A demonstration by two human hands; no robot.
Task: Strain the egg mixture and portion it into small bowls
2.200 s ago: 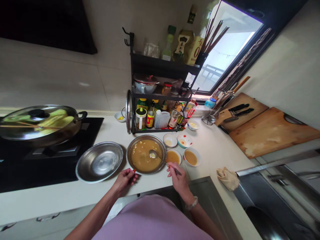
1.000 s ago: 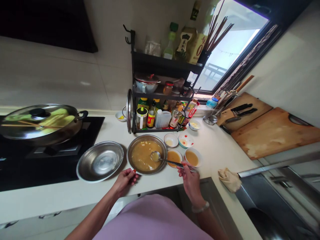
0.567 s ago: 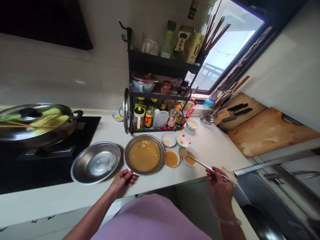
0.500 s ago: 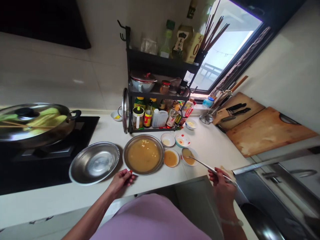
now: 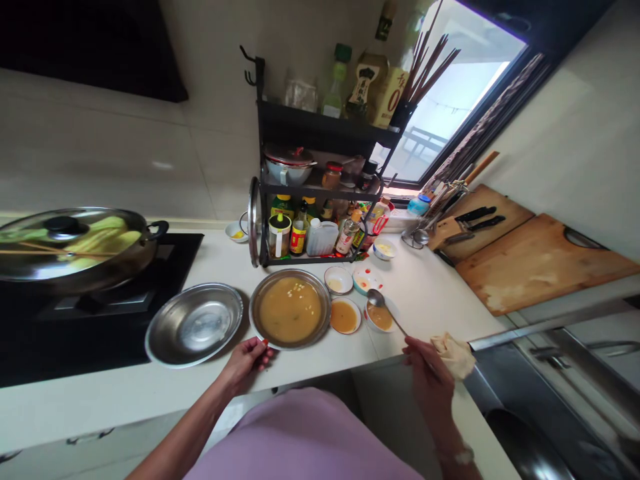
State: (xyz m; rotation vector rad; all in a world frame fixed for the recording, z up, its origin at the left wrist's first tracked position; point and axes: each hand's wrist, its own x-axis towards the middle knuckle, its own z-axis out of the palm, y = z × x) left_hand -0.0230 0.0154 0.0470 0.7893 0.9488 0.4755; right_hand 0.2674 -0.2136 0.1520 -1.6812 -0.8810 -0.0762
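My left hand pinches the near rim of a round metal dish, which holds brown liquid with small pale bits floating in it. In my right hand is the handle of a metal ladle. The ladle's head hangs over the far rim of a small white bowl of brown liquid. Between that bowl and the dish sits a shallow white bowl of orange-brown liquid. Behind them are a dark-rimmed bowl and a bowl with red spots.
Left of the dish stands a second metal dish, beside a lidded pan on the black stove. A black rack with bottles stands behind. On the right are a crumpled cloth, chopping boards, knives and the sink.
The ladle has come up out of the small bowl to its far rim. My right hand has shifted left, uncovering the cloth. My left hand stays on the dish rim.
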